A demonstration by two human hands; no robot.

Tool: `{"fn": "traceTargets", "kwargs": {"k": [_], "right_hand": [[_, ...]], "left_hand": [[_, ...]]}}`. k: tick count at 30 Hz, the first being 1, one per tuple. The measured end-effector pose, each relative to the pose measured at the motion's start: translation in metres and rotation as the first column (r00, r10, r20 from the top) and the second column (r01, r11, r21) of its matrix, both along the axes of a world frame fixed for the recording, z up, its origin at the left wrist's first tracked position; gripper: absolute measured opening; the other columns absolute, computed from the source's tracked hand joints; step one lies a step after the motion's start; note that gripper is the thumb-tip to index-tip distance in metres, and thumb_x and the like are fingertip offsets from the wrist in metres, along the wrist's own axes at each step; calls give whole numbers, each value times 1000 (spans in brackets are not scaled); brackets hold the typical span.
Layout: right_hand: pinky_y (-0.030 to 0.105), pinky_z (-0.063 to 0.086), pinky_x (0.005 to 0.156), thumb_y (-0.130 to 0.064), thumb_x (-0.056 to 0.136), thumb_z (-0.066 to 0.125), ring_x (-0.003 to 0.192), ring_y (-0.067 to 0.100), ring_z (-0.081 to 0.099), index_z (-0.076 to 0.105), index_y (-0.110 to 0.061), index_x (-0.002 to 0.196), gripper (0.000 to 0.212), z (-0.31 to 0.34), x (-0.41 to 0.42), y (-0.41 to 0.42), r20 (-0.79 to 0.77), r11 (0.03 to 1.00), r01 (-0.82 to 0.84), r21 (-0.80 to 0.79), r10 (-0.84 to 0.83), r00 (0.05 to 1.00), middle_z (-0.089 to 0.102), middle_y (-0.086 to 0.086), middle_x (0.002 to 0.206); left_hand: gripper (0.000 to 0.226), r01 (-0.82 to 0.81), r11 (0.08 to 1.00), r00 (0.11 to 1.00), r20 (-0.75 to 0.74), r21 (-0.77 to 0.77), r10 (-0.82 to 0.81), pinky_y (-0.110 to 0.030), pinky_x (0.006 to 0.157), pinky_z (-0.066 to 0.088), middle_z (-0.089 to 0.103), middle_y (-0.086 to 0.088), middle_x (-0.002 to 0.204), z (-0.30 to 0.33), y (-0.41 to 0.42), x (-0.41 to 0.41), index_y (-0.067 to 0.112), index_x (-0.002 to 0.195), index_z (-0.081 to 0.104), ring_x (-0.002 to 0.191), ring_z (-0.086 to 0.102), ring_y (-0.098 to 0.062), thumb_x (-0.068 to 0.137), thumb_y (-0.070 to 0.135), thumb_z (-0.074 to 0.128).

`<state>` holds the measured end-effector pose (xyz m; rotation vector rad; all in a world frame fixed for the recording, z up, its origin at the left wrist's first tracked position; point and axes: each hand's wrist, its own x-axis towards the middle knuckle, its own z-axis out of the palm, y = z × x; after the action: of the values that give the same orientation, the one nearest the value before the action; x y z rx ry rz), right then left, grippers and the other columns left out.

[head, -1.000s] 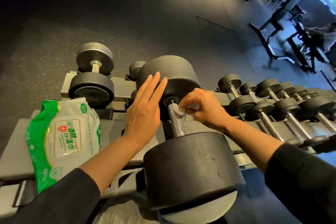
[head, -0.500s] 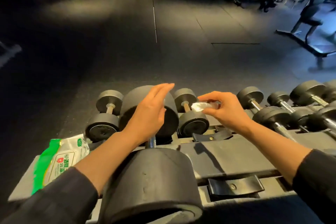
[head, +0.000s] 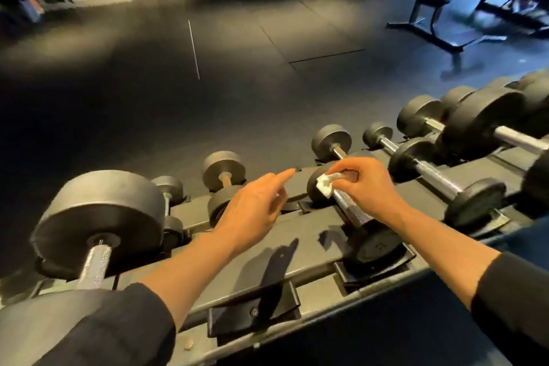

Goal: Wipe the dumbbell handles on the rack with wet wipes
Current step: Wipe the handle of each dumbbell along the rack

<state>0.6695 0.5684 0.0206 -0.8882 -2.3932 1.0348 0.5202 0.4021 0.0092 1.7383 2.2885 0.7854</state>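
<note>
Gripping wet wipe [head: 326,185] on dumbbell handle [head: 350,208], right hand [head: 367,186].

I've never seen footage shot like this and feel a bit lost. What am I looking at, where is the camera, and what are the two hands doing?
There is no machine here: a person wears a wide-angle camera on the head, so you look forward and down along their own two arms. In front of them is a dumbbell rack in a gym, with dumbbells lying across it. The right hand holds a white wet wipe wrapped on the metal handle of a small dumbbell, at its far end. The left hand holds nothing; it hovers above the rack with fingers relaxed, the forefinger stretched forward. At lower left lies a much bigger dumbbell. Beyond the rack are the dark floor and, blurred, a weight bench.
</note>
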Motion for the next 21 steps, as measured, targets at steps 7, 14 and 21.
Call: {"fn": "traceTargets", "kwargs": {"k": [7,14,21], "right_hand": [[29,48,81,-14,83,68,90,14,59,66,-21,94,13,-31,12,43,202,996,55,77,-70,977,65,-3,91],[32,45,85,-8,83,65,104,19,50,66,-18,116,34,-39,-15,43,480,936,-160,315,-11,877,61,2,111],[26,36,49,-5,66,74,71,23,53,73,-11,80,15,-54,-39,37,662,704,-553,446,156,733,61,6,77]], "left_hand": [[55,15,1000,989,146,-11,-13,-23,96,41,55,1,129,-39,43,15,27,145,35,115,53,-14,94,14,54],[64,62,998,950,308,5,-61,-32,110,36,26,5,155,-87,87,11,22,149,30,131,43,-18,92,5,54],[73,55,991,917,386,123,-99,-19,110,22,24,3,156,-122,84,-2,22,149,20,137,25,-3,89,-2,55]]}}
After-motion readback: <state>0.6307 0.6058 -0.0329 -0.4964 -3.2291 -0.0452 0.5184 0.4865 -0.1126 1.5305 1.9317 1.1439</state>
